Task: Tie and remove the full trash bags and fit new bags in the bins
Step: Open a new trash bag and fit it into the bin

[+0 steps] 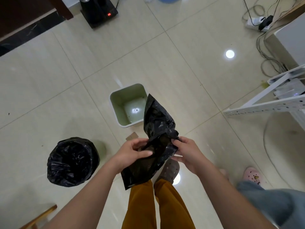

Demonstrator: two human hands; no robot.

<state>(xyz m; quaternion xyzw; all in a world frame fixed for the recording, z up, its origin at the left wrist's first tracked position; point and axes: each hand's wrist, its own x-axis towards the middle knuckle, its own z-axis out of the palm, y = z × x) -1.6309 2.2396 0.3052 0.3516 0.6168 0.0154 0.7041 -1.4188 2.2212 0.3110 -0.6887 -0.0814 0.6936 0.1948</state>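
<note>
While my left hand (132, 152) and right hand (184, 150) each pinch the new black bag (158, 129), held above the bare bin (127, 105), I judge opening its mouth comes next.

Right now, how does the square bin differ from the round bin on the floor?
The square bin is pale, bare inside and unlined; the round bin is lined with a black bag that covers its rim. The square bin stands ahead of the hands; the round bin stands off to the left. Both stand upright on the tiled floor.
</note>
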